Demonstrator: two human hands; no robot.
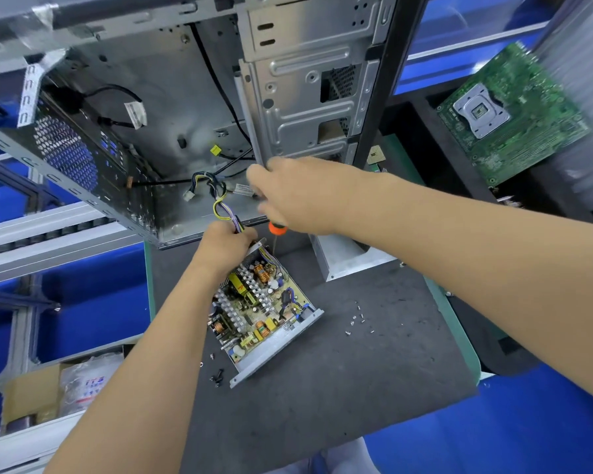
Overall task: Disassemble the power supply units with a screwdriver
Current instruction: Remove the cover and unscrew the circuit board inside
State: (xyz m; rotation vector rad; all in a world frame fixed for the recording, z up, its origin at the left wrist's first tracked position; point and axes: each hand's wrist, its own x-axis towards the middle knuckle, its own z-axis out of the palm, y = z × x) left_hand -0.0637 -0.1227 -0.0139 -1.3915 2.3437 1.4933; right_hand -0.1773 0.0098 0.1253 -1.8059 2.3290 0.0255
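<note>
While the opened power supply unit (259, 313) lies on the dark desk (339, 388), circuit board up, the left hand (225, 249) reaches in from below, its grip curled round the wire bundle (225, 208) at the unit's far end. Extended across from the right, the blurred right hand (298, 196) is clamped on an orange-handled screwdriver (277, 229), beside the empty computer case (172, 107). Loose screws (358, 318) lie nearby.

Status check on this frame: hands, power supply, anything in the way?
Left hand grips cable bundle. Right hand holds orange-handled screwdriver. Power supply unit open, board exposed. Cables run into computer case; loose screws on mat.
</note>
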